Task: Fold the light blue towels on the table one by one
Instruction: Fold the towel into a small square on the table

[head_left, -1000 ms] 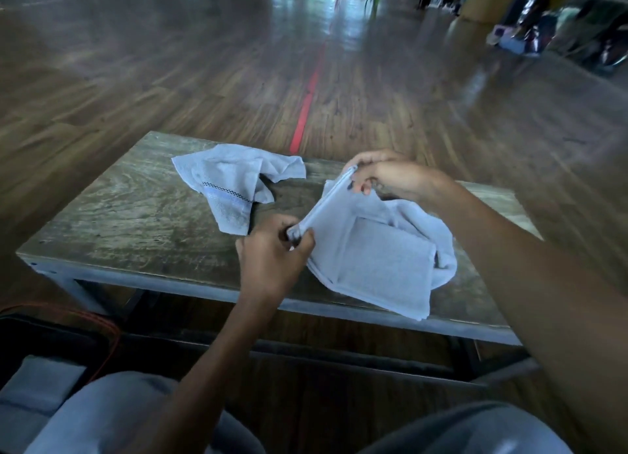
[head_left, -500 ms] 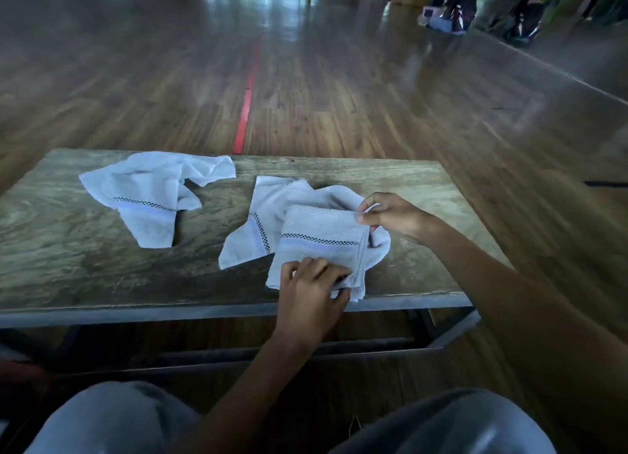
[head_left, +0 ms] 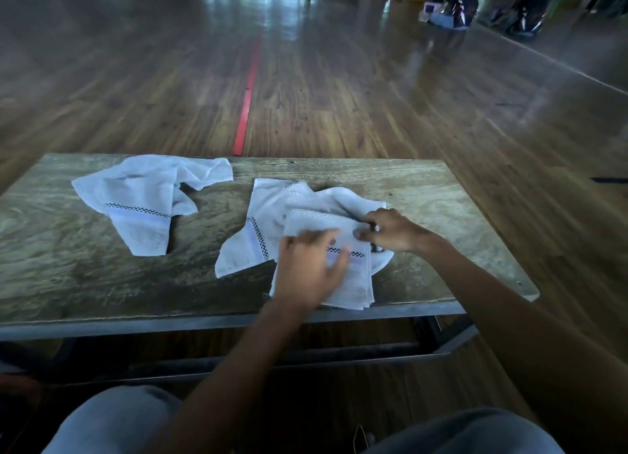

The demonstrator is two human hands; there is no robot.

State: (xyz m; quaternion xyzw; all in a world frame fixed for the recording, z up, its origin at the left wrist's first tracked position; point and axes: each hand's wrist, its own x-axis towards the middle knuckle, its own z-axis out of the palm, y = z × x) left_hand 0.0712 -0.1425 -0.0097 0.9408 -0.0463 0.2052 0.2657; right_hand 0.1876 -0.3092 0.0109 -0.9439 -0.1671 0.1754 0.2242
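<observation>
The left hand (head_left: 307, 266) presses flat, fingers straight, on the folded light blue terry towel (head_left: 353, 283); the right hand (head_left: 390, 232) pinches its right edge.

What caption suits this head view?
Left hand presses a folded towel flat atop an unfolded towel, right hand pinching its edge; a crumpled towel lies left on the wooden table.

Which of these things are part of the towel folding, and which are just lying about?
Job: folded towel, middle towel, left towel, table, left hand, right hand.
Lying about: bags on the far floor, red floor line.
</observation>
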